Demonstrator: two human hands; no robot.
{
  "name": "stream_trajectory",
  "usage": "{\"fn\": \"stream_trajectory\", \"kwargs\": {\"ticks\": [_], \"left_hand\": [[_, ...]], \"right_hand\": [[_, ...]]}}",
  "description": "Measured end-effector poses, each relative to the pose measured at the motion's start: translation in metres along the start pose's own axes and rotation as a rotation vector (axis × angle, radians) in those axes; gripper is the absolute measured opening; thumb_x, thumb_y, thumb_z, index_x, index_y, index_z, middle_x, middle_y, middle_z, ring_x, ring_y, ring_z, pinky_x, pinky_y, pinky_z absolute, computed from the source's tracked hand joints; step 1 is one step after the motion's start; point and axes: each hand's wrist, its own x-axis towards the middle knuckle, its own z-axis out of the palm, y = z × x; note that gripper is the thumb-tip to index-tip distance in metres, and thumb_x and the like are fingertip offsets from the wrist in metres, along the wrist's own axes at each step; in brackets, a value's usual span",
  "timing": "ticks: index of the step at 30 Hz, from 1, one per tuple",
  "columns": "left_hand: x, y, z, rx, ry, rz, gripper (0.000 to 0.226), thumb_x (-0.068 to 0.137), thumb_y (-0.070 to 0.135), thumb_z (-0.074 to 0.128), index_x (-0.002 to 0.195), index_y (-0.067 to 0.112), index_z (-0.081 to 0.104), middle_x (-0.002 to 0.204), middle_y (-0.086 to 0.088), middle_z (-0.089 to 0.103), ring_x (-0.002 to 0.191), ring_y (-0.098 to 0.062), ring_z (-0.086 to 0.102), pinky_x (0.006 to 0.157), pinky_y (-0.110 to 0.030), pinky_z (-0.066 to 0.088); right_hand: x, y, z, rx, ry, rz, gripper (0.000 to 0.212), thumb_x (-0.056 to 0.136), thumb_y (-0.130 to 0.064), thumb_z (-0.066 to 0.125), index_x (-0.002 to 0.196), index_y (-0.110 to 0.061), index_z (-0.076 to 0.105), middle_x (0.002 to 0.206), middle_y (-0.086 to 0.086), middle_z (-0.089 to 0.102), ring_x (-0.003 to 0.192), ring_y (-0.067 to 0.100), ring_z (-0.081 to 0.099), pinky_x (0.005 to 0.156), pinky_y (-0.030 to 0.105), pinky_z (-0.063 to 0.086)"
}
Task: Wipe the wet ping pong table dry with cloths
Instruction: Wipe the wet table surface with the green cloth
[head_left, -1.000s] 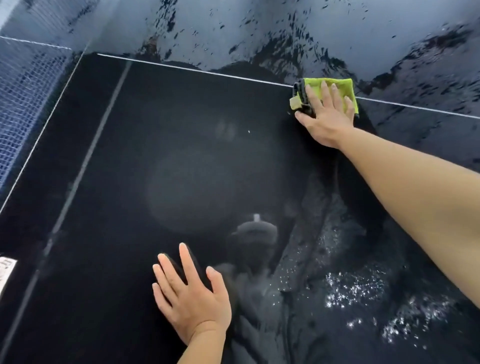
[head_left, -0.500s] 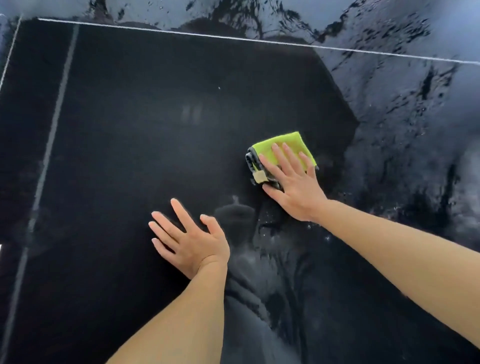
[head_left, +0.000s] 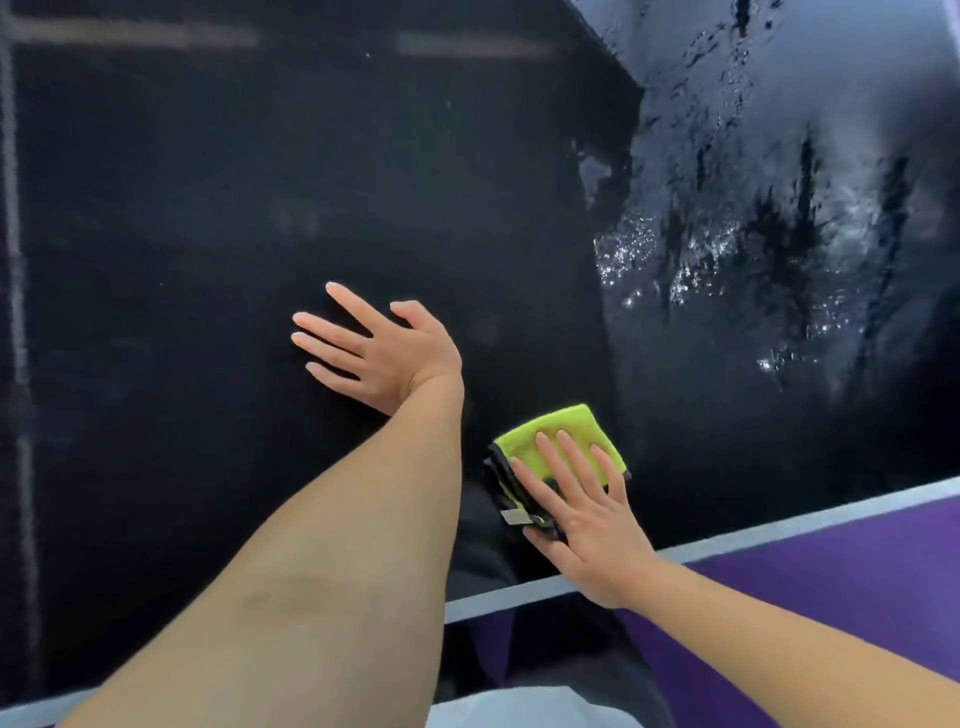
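Near the table (head_left: 363, 156) edge, the right hand (head_left: 587, 519) is pressing flat on the soft, light cloth (head_left: 558, 434); the left hand (head_left: 384, 353) is resting spread, empty.

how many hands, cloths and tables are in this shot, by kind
hands: 2, the left hand flat on the table, the right hand pressing the cloth
cloths: 1, a folded yellow-green cloth with a dark edge
ping pong tables: 1, the dark ping pong table, wet patch at the upper right
total: 4
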Motion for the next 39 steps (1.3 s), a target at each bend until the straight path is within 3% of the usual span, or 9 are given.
{"fn": "stream_trajectory", "kwargs": {"ticks": [6,9,12,16,18,22,29,35,39], "left_hand": [[-0.001,-0.004,-0.005,-0.053,-0.053,0.034,0.066,0.098,0.043,0.024,0.161,0.028,0.012,0.168,-0.020,0.000,0.155,-0.036,-0.003,0.123,-0.055,0.001],[-0.001,-0.005,-0.009,-0.054,-0.086,0.037,0.066,0.098,0.043,0.023,0.162,0.028,0.011,0.167,-0.020,-0.001,0.155,-0.036,-0.005,0.123,-0.055,0.000],[-0.003,-0.004,-0.014,-0.049,-0.119,0.035,0.066,0.098,0.044,0.022,0.161,0.030,0.010,0.167,-0.020,-0.002,0.155,-0.037,-0.005,0.123,-0.055,-0.001],[-0.003,-0.003,-0.021,-0.037,-0.169,0.025,0.064,0.099,0.042,0.021,0.161,0.033,0.007,0.167,-0.022,-0.004,0.154,-0.038,-0.007,0.123,-0.057,-0.002],[-0.006,-0.004,-0.025,-0.035,-0.203,0.037,0.062,0.101,0.042,0.020,0.160,0.037,0.005,0.166,-0.022,-0.007,0.154,-0.039,-0.010,0.122,-0.058,-0.003],[-0.004,-0.002,-0.036,-0.026,-0.314,0.048,0.064,0.102,0.044,0.025,0.160,0.037,-0.001,0.164,-0.025,-0.015,0.152,-0.041,-0.018,0.121,-0.060,-0.008],[0.002,0.071,-0.054,-0.060,-0.362,0.441,0.070,0.096,0.039,0.051,0.158,0.019,0.023,0.168,-0.015,-0.006,0.154,-0.036,-0.008,0.124,-0.051,0.003],[-0.037,0.115,-0.027,-0.098,-0.402,0.172,0.071,0.104,0.048,0.029,0.162,0.020,0.001,0.168,-0.011,-0.014,0.154,-0.031,-0.013,0.125,-0.048,-0.002],[-0.053,0.110,0.012,0.024,-0.228,0.113,0.072,0.102,0.054,0.021,0.162,0.023,-0.004,0.169,-0.011,-0.008,0.155,-0.029,-0.009,0.125,-0.048,0.001]], "right_hand": [[-0.055,-0.047,0.025,0.235,0.013,0.205,0.058,0.104,-0.050,0.027,0.153,-0.056,-0.004,0.164,-0.018,-0.017,0.149,0.007,-0.027,0.118,0.038,-0.023],[-0.063,-0.058,0.024,0.398,0.047,0.265,0.050,0.106,-0.044,0.034,0.152,-0.057,0.017,0.163,-0.024,-0.011,0.149,0.001,-0.023,0.118,0.032,-0.023],[-0.064,-0.074,0.000,0.790,0.115,0.464,0.032,0.107,-0.039,0.037,0.135,-0.048,0.047,0.162,-0.025,0.013,0.150,-0.003,-0.001,0.123,0.033,-0.003],[-0.054,-0.072,-0.066,1.780,0.104,0.999,0.040,0.105,-0.041,0.043,0.135,-0.017,0.055,0.129,0.005,0.065,0.120,0.024,0.059,0.105,0.040,0.043],[-0.058,-0.059,-0.097,2.142,0.203,0.920,0.043,0.106,-0.040,0.038,0.129,-0.014,0.064,0.125,0.013,0.069,0.115,0.034,0.066,0.101,0.050,0.049],[-0.072,-0.035,-0.148,2.420,0.447,0.717,0.049,0.102,-0.044,0.042,0.129,-0.012,0.067,0.129,0.016,0.067,0.119,0.036,0.064,0.101,0.054,0.049],[-0.051,0.036,-0.178,2.329,0.482,0.818,0.039,0.098,-0.030,0.055,0.131,-0.010,0.062,0.124,0.017,0.069,0.115,0.039,0.065,0.095,0.058,0.050],[0.036,0.131,-0.237,2.017,0.530,0.808,0.033,0.104,-0.026,0.049,0.132,-0.013,0.059,0.125,0.012,0.067,0.110,0.031,0.064,0.091,0.052,0.051],[0.124,0.196,-0.274,1.385,0.744,0.666,0.016,0.103,-0.027,0.053,0.113,-0.022,0.065,0.086,-0.001,0.061,0.073,0.014,0.050,0.073,0.033,0.047]]}}
